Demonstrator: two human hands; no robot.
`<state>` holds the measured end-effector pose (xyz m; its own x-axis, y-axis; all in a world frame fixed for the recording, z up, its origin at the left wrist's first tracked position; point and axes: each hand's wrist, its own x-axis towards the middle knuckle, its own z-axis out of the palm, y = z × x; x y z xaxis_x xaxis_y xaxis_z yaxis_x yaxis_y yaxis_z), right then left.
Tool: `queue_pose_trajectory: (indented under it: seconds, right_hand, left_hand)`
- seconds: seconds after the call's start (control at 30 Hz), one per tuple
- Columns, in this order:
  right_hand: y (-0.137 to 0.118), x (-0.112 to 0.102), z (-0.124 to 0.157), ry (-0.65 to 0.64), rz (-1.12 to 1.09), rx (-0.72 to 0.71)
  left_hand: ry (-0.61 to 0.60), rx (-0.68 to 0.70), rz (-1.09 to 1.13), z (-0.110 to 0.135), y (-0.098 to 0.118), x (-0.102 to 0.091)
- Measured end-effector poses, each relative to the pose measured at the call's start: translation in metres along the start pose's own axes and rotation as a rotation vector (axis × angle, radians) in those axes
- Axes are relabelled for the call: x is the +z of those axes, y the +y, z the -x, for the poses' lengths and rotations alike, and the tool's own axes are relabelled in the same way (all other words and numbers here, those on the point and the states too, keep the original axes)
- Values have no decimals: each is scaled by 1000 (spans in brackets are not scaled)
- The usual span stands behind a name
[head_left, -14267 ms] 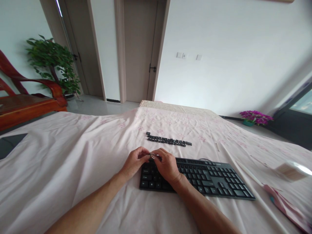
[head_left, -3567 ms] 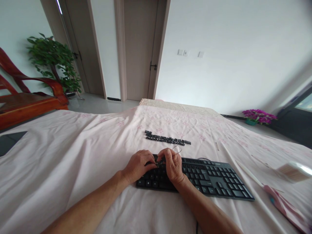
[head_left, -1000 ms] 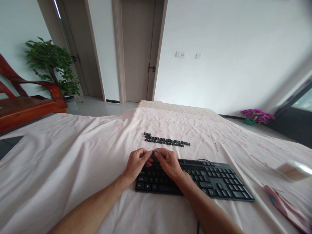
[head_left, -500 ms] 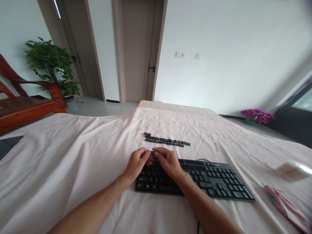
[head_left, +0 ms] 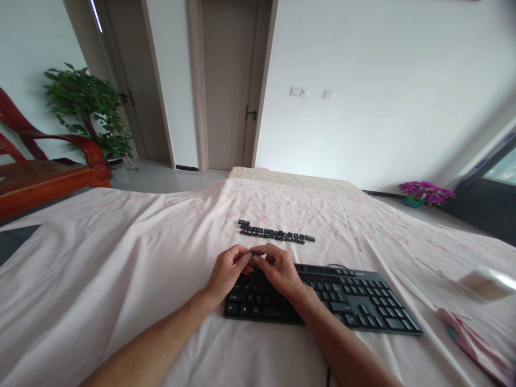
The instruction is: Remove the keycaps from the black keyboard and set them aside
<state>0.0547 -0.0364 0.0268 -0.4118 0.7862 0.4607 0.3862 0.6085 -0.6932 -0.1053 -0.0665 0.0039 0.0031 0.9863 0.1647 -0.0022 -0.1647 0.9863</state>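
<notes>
A black keyboard (head_left: 346, 298) lies on a pink flowered cloth (head_left: 121, 252). Both my hands hover over its left end. My left hand (head_left: 229, 270) pinches its fingertips together at a small black keycap held between the two hands. My right hand (head_left: 282, 274) is closed on a thin wire key puller, whose loop pokes up above the fingers. Beyond the keyboard, several removed black keycaps (head_left: 276, 234) lie in two neat rows on the cloth.
A white tub of cotton swabs (head_left: 486, 282) and a pink packet (head_left: 475, 341) lie at the right. Thin sticks (head_left: 411, 287) rest on the cloth nearby. A red wooden bench (head_left: 44, 172) and a potted plant (head_left: 86, 110) stand at the left.
Over the last second my hands stay nearly still at the keyboard's top left. Earlier, the right hand lifted the wire puller's loop higher, then lowered it again.
</notes>
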Motion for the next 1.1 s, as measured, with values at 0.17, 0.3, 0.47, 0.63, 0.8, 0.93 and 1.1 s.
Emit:
queue_pose_trajectory:
  seconds: [0.17, 0.3, 0.47, 0.63, 0.8, 0.93, 1.1]
  right_hand:
    - [-2, 0, 0, -1, 44, -34]
    - [2, 3, 1, 16, 6, -32]
    - [6, 5, 2, 24, -20, -25]
    - [5, 4, 2, 27, -19, -43]
    - [6, 6, 1, 8, 2, -42]
    - [9, 8, 1, 10, 27, -28]
    - [9, 8, 2, 6, 38, -29]
  left_hand:
    - [3, -2, 2, 1, 1, 0]
    - [9, 0, -7, 2, 1, 1]
    - [21, 1, -17, 1, 1, 2]
    - [29, 3, -22, 1, 0, 2]
    - [40, 7, -24, 1, 0, 2]
    - [47, 1, -32, 0, 0, 1]
    - [39, 4, -35, -1, 0, 1]
